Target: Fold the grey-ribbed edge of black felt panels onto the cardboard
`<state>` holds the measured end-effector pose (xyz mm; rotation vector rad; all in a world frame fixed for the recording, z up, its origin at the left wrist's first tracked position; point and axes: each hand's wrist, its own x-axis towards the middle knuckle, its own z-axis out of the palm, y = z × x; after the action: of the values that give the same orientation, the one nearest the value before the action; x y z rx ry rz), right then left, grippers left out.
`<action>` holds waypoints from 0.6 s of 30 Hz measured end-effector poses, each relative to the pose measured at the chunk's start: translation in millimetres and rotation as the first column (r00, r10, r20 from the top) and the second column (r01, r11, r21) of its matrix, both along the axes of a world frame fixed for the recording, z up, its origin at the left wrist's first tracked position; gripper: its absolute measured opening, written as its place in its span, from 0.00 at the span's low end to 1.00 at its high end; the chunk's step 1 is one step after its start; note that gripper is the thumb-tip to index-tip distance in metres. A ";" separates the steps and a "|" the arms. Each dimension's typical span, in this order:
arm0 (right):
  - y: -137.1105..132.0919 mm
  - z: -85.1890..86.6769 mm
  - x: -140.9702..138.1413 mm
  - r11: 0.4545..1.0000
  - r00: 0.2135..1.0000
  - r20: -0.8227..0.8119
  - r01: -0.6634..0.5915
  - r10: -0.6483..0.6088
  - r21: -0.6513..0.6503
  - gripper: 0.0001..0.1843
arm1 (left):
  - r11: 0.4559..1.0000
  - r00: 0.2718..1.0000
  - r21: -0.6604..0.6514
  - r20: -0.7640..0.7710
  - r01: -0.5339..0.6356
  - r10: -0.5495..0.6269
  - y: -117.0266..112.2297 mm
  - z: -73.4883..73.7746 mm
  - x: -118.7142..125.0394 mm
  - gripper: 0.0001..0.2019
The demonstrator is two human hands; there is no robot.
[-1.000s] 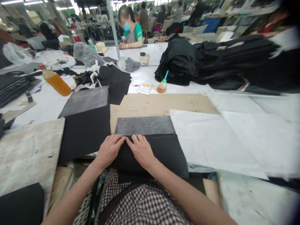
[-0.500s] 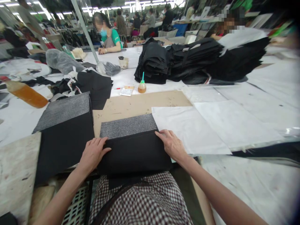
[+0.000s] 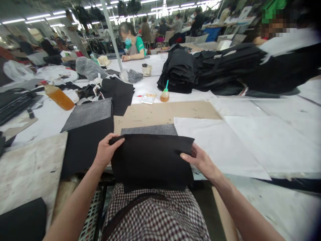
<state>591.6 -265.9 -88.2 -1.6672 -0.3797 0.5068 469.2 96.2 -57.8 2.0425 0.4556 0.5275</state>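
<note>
A black fabric panel (image 3: 152, 160) hangs over the table edge above my lap, its upper edge raised. My left hand (image 3: 107, 149) pinches its upper left corner, thumb in front and fingers behind. At the right end my right hand (image 3: 199, 159) grips the panel, thumb on the near face and fingers mostly hidden behind it. Just beyond the raised edge shows a strip of grey ribbed material (image 3: 150, 129). To the left lies a stack of black pieces (image 3: 87, 144) with a similar grey ribbed panel (image 3: 90, 112) at its far end.
Brown board (image 3: 165, 112) lies ahead, with white sheets (image 3: 213, 140) to its right. Beyond stand a small oil bottle (image 3: 165, 96) and a large pile of black fabric (image 3: 180, 70). An amber liquid bottle (image 3: 59, 97) lies at left. A co-worker (image 3: 132, 45) sits across the table.
The black panel's upper edge has been lifted off the grey ribbed strip, covering more of it from view. My right hand has shifted to grip the panel's side. The view has turned left.
</note>
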 end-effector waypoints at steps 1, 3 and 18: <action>2.0 0.3 -7.5 0.999 0.997 -0.059 -0.039 0.039 -0.004 0.38 | 0.998 0.998 -0.016 0.015 -0.064 0.064 0.9 -0.4 5.4 0.16; 7.3 -0.4 -22.4 0.989 0.985 -0.127 -0.130 0.120 -0.070 0.31 | 0.988 0.988 -0.041 0.043 -0.149 0.151 4.3 -3.2 15.9 0.19; 46.1 12.7 -55.6 0.931 0.993 0.043 0.117 -0.109 -0.345 0.25 | 0.903 0.996 -0.419 0.023 0.090 -0.089 -13.9 -7.4 -103.3 0.39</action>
<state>536.0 -219.8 -75.5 -2.0257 -0.2156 0.4887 365.9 82.3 -65.1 1.6372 0.4291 0.3403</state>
